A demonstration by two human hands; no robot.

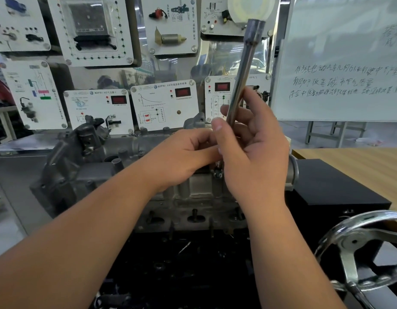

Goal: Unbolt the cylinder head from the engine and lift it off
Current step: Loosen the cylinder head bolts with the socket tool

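presently, head view, sole entry. item: cylinder head [193,192], grey casting, seated on the dark engine [182,264] at the middle of the stand, not yet lifted. item: long steel socket wrench [242,81], shaft near upright and leaning right, its lower end hidden between the hands over the right end of the casting, where a bolt [217,171] appears to sit. item: right hand [253,152], fingers and thumb curled round the lower shaft, grasping it. item: left hand [184,155], fingers bent and pinching at the foot of the tool; exactly what they touch cannot be told. judged step: seating the tool on a head bolt. to do it well, bring the shaft square over the bolt, seat it fully before turning, steady the foot with the left hand, and loosen bolts evenly. other items: handwheel [367,248] at lower right; sensor display panels [164,103] behind; whiteboard [340,63] at upper right.
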